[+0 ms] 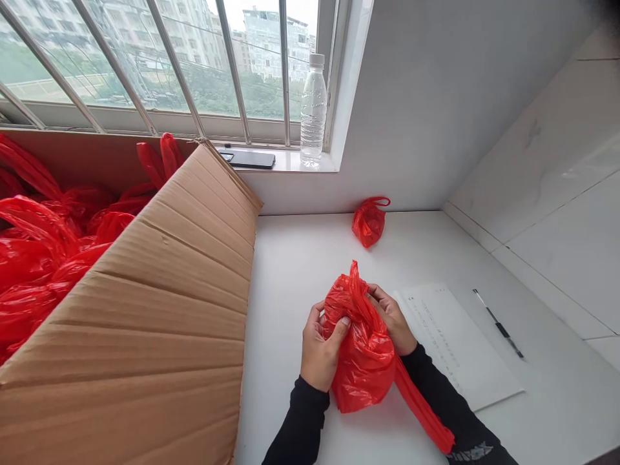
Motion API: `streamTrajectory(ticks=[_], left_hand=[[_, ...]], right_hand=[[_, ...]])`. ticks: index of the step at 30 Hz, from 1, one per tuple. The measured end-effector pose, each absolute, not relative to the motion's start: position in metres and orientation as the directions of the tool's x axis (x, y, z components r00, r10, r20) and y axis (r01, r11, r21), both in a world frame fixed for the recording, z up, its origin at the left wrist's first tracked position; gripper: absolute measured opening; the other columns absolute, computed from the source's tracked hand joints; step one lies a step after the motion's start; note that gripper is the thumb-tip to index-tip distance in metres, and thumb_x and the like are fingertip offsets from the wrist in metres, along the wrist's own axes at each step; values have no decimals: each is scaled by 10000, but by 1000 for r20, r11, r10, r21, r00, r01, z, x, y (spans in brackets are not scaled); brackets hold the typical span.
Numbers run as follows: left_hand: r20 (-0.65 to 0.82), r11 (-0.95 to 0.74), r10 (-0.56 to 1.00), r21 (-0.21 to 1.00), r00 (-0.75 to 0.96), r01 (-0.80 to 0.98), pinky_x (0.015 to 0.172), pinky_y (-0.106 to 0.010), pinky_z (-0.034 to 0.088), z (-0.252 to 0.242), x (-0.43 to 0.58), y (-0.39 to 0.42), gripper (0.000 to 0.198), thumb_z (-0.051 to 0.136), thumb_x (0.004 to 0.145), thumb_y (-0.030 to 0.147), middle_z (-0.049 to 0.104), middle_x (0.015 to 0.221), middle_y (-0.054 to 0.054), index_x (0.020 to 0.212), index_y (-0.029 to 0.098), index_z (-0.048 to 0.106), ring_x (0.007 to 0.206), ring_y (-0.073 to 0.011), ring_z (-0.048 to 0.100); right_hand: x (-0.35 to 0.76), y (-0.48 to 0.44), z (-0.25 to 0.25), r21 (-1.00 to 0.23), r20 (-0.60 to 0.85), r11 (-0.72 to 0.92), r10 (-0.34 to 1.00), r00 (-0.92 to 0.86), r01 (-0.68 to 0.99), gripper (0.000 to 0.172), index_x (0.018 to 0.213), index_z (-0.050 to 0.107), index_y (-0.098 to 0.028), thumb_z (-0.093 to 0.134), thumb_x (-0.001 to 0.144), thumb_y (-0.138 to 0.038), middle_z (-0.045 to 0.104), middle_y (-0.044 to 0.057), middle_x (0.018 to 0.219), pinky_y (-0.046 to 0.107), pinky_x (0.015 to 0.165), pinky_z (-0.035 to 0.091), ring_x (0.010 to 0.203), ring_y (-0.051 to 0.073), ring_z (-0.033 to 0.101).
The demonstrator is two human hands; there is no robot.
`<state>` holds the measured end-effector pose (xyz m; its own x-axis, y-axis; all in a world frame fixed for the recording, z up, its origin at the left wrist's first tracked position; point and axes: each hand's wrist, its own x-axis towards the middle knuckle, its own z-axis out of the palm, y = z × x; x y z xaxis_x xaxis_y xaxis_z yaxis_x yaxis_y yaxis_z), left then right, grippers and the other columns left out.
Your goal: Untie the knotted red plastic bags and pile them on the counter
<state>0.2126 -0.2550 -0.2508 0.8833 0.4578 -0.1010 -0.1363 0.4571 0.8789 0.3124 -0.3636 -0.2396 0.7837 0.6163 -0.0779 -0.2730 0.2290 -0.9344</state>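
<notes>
Both your left hand and right hand pinch the red plastic bag by its gathered top, over the white tabletop; working those folds seems the step, next move probably calling for a steady left pinch.

Head-worn view — forward, steeply down (tabletop near).

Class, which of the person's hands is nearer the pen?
Right. The right hand is left of the pen, across the paper; the left hand is farther left, beyond the held red bag.
</notes>
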Motion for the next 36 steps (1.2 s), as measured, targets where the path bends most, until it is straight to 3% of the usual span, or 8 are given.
streamTrajectory(ticks=[7,13,19,24,31,36], left_hand=[[-128,416,466,905,876,-89,728,-299,525,-252,209,-256,198,685,825,338,703,905,-48,912,197,577,788,-192,670],[-90,362,493,926,865,-110,772,-303,511,-254,210,-256,177,654,844,345,707,962,-68,926,190,629,847,-209,654],[-37,304,515,942,857,-142,848,-314,484,-254,209,-253,195,643,850,319,685,994,-62,1002,196,647,924,-222,622],[-52,407,466,899,883,-162,826,-316,486,-252,209,-252,215,666,837,343,668,959,-44,997,205,628,878,-212,624],[-78,475,479,861,874,-183,835,-312,489,-255,211,-250,206,693,824,307,692,943,-38,995,200,653,862,-199,644],[-95,502,461,848,882,-171,855,-316,486,-256,209,-250,208,692,825,304,711,970,-53,995,186,675,879,-205,658]], right_hand=[[313,-366,-239,-936,-88,223,598,796,-271,242,963,644,-248,675,840,-454,691,12,880,298,679,513,728,181,630],[313,-366,-243,-938,-89,221,590,803,-267,261,945,637,-245,695,816,-464,679,8,852,295,658,512,690,173,623],[312,-365,-242,-934,-69,228,641,765,-275,354,1115,630,-265,692,825,-459,691,45,1009,321,758,522,860,208,651],[310,-367,-242,-947,-21,233,642,766,-221,215,958,675,-237,690,842,-417,666,15,880,274,703,501,769,171,615],[309,-365,-239,-948,-3,226,698,716,-225,261,1049,665,-238,667,862,-420,653,31,927,305,779,511,814,181,608],[311,-368,-245,-947,25,251,675,738,-198,163,879,659,-213,686,859,-372,600,-3,802,246,646,470,684,131,547]])
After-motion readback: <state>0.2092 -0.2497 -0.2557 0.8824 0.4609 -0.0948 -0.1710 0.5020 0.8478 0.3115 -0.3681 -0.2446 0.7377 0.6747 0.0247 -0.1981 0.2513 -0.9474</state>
